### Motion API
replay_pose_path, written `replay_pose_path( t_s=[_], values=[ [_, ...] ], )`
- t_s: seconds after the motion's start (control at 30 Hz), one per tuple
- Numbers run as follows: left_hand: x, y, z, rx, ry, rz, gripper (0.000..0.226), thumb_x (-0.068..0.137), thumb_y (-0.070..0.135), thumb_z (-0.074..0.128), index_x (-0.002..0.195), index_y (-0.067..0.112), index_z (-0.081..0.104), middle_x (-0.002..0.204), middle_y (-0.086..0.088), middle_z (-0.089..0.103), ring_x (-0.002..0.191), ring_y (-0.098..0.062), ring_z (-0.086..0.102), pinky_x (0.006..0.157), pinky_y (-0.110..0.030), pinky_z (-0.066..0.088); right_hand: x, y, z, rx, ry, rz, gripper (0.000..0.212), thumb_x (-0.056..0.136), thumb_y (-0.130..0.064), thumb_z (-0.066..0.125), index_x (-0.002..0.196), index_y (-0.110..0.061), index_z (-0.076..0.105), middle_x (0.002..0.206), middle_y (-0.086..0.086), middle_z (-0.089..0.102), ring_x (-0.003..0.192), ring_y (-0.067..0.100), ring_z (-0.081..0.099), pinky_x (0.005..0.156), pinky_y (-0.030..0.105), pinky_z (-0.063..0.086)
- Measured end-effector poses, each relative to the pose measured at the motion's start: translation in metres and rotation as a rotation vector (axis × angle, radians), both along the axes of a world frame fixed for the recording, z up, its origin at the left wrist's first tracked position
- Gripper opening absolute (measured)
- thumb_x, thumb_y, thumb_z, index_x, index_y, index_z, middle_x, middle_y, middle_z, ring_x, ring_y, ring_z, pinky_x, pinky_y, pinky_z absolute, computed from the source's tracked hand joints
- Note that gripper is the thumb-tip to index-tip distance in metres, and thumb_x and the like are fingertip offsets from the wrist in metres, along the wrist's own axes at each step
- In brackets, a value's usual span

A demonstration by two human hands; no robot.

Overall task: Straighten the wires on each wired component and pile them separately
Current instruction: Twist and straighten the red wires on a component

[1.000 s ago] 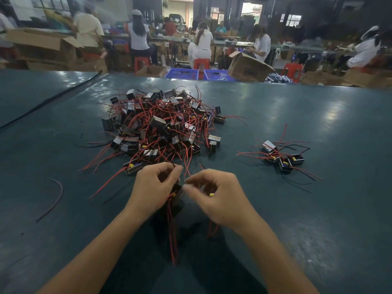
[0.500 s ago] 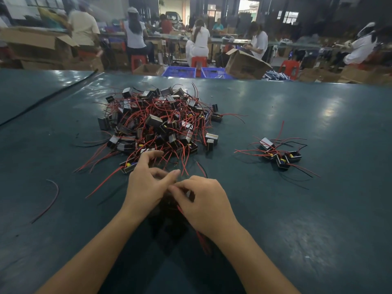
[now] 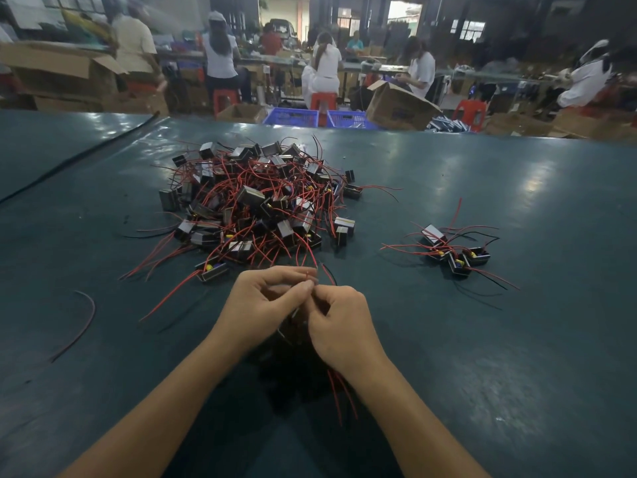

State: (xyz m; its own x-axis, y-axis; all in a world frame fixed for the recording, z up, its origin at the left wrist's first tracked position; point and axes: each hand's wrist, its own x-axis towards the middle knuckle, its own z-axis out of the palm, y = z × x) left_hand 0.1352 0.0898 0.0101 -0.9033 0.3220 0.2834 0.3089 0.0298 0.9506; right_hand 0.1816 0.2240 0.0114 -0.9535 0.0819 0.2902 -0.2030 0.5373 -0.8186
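Wired component (image 3: 291,327) is pinched by left hand (image 3: 265,301) and right hand (image 3: 339,326), wires apparently being straightened; placement on the small pile (image 3: 455,251) toward the bench's right edge is judged next

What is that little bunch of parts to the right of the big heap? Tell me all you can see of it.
The small pile is a handful of small black box-shaped components, some open-topped with yellow parts inside, one showing a pale face. Thin red and black wires fan out from them. It lies on the dark teal table, right of the big tangled heap and apart from it. Neither the left hand nor the right hand touches it; both pinch a red wire.
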Motion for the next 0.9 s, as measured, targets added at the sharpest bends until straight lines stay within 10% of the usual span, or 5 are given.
replay_pose_path(
  t_s=[0.17, 0.4, 0.53, 0.7, 0.9],
  values=[
    [0.001, 0.002, -0.003, 0.014, -0.012, 0.078, 0.018, 0.078, 0.035, 0.068, 0.087, 0.023, 0.078, 0.088, -0.002, 0.076, 0.084, -0.019, 0.073, 0.077, -0.032, 0.059, -0.001, 0.011, 0.007, 0.051, 0.052, -0.017, 0.013, 0.080, -0.026, 0.063, 0.086, -0.021, 0.075, 0.077, -0.014, 0.067, 0.065, 0.001, 0.056, 0.072, 0.035, 0.051],
    [0.006, 0.006, 0.001, 0.023, 0.031, 0.192, 0.020, 0.079, 0.037, 0.068, 0.083, 0.019, 0.073, 0.088, 0.005, 0.069, 0.064, -0.021, 0.073, 0.065, -0.030, 0.060, -0.014, 0.028, 0.000, 0.248, 0.014, -0.259, 0.018, 0.089, -0.027, 0.065, 0.105, -0.022, 0.071, 0.102, -0.009, 0.052, 0.101, 0.012, 0.050, 0.073, 0.019, 0.040],
    [0.008, 0.006, -0.001, -0.099, 0.007, 0.096, 0.011, 0.089, 0.022, 0.066, 0.081, 0.016, 0.072, 0.076, -0.005, 0.072, 0.057, -0.025, 0.071, 0.062, -0.043, 0.060, -0.016, 0.031, -0.001, 0.155, -0.073, -0.243, 0.018, 0.090, -0.020, 0.061, 0.106, -0.022, 0.071, 0.102, -0.008, 0.067, 0.096, 0.016, 0.059, 0.079, 0.024, 0.047],
    [0.011, 0.009, -0.002, -0.217, 0.031, 0.031, 0.015, 0.090, 0.023, 0.066, 0.077, 0.026, 0.071, 0.077, 0.001, 0.073, 0.052, -0.020, 0.068, 0.053, -0.025, 0.053, -0.011, 0.041, 0.005, 0.007, -0.115, -0.224, 0.012, 0.084, -0.020, 0.069, 0.081, -0.030, 0.065, 0.069, -0.014, 0.066, 0.066, -0.003, 0.061, 0.062, 0.015, 0.047],
    [0.010, 0.011, -0.004, -0.098, -0.121, 0.121, 0.016, 0.089, 0.025, 0.066, 0.075, 0.024, 0.075, 0.068, -0.001, 0.072, 0.054, -0.015, 0.067, 0.057, -0.022, 0.055, -0.009, 0.040, 0.011, -0.202, -0.275, -0.073, 0.018, 0.082, -0.017, 0.071, 0.096, -0.025, 0.066, 0.070, -0.003, 0.069, 0.059, 0.008, 0.062, 0.058, 0.025, 0.050]
  ],
)
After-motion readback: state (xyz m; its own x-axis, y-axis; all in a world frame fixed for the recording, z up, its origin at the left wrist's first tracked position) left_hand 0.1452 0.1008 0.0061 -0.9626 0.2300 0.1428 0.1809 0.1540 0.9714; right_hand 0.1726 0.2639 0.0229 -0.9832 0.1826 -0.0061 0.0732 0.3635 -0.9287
